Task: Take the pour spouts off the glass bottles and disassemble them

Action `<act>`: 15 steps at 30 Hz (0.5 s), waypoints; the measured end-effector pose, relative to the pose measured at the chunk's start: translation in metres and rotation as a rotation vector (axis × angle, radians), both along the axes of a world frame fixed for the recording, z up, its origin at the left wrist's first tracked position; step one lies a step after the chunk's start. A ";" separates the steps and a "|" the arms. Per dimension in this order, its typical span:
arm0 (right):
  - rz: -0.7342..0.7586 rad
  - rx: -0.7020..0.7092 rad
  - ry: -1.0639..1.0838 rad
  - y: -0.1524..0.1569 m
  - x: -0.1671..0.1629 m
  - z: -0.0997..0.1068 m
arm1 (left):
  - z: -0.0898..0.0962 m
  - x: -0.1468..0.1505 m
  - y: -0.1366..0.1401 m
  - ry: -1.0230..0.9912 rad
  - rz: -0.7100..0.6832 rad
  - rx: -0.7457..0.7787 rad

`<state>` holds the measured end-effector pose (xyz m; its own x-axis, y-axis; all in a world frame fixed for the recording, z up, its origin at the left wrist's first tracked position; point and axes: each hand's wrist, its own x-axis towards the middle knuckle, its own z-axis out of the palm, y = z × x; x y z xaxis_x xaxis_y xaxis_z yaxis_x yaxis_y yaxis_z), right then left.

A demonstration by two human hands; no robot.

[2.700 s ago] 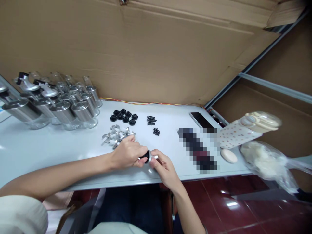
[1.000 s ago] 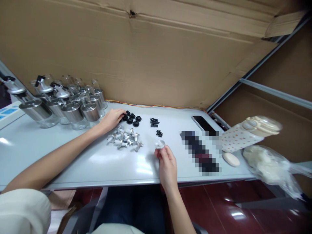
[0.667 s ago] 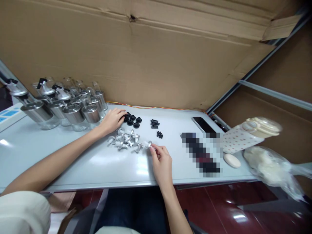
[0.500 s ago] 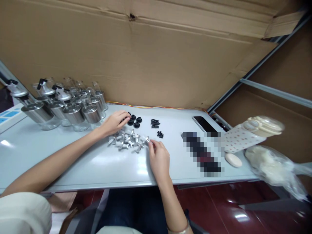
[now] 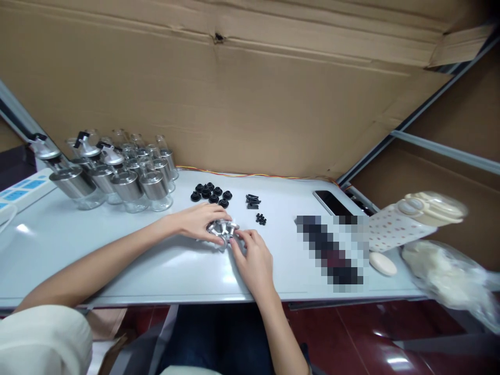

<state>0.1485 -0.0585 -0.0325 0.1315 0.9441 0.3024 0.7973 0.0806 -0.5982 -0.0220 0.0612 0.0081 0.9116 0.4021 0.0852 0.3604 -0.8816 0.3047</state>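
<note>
Between my two hands lies a heap of shiny silver pourer parts [image 5: 223, 227] on the table. My left hand [image 5: 199, 221] is curled over the heap's left side, thumb and fingers around it, hiding some pieces. At the right side, the bent fingers and thumb of my right hand [image 5: 253, 258] press against the parts. Just beyond the heap sits a group of black flanged caps [image 5: 205, 191]. To their right are small black levers [image 5: 253, 201], and nearer me a cluster of tiny black pieces [image 5: 261, 219].
Glass bottles with steel sleeves [image 5: 127, 185] stand at left, some topped with silver pourers [image 5: 88, 148], beside a power strip [image 5: 29, 187]. At right are a phone [image 5: 332, 202], a blurred-out item [image 5: 330, 250], a dotted bottle [image 5: 402, 226], a white oval object [image 5: 383, 264] and a plastic bag [image 5: 437, 265].
The spread-out silver parts are now drawn into a tighter heap. My left hand has come right and nearer, off the black caps and onto the parts. My right hand stays close beside them.
</note>
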 end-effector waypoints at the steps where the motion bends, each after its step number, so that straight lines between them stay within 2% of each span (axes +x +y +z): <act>1: 0.006 -0.006 0.000 0.000 0.000 0.000 | 0.000 -0.001 0.001 -0.002 0.000 0.014; 4: 0.004 -0.015 0.051 -0.002 0.001 0.000 | 0.015 -0.006 0.006 -0.062 -0.002 0.073; 6: -0.010 0.004 0.118 -0.004 0.003 0.000 | 0.038 -0.013 0.005 -0.143 0.040 0.149; 7: -0.016 0.022 0.154 -0.005 0.003 0.000 | 0.053 -0.018 0.003 -0.178 0.108 0.213; 9: -0.030 0.064 0.217 -0.007 0.003 0.001 | 0.086 -0.032 -0.004 -0.173 0.390 0.416; 11: -0.045 0.102 0.266 -0.008 0.003 0.002 | 0.112 -0.052 -0.010 -0.008 0.761 0.595; 13: -0.052 0.122 0.302 -0.008 0.003 0.003 | 0.127 -0.075 -0.012 0.153 1.011 0.653; 15: -0.051 0.121 0.326 -0.008 0.002 0.004 | 0.130 -0.099 -0.007 0.290 1.126 0.608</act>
